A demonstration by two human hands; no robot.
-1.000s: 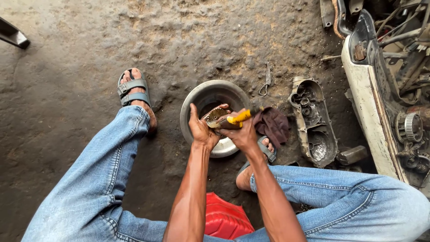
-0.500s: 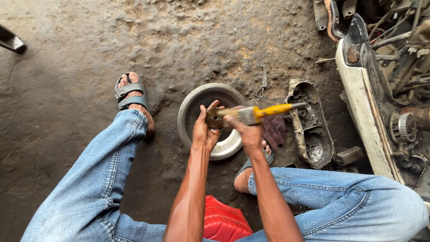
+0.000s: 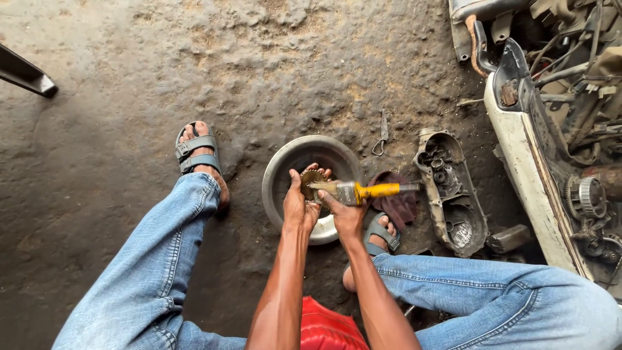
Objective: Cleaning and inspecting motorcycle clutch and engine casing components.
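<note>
Gripping a small round toothed metal part (image 3: 313, 179), grimy and brownish, the left hand (image 3: 299, 206) is curling its fingers closed around it over a shallow round metal basin (image 3: 285, 170). The right hand (image 3: 346, 214) is closing tightly on a paintbrush (image 3: 359, 190) with a yellow handle, and the bristles are pressing against the part. The basin is sitting on rough, pitted concrete floor (image 3: 116, 78), between the person's sandalled feet. A dark maroon rag (image 3: 396, 204) is lying crumpled just beside the basin, next to a ribbed cast-metal engine cover (image 3: 450, 194). Much of the part is hiding behind the fingers, so its full shape is hard to make out. A red object (image 3: 327, 327) is being cut off by the arms and the bottom edge.
</note>
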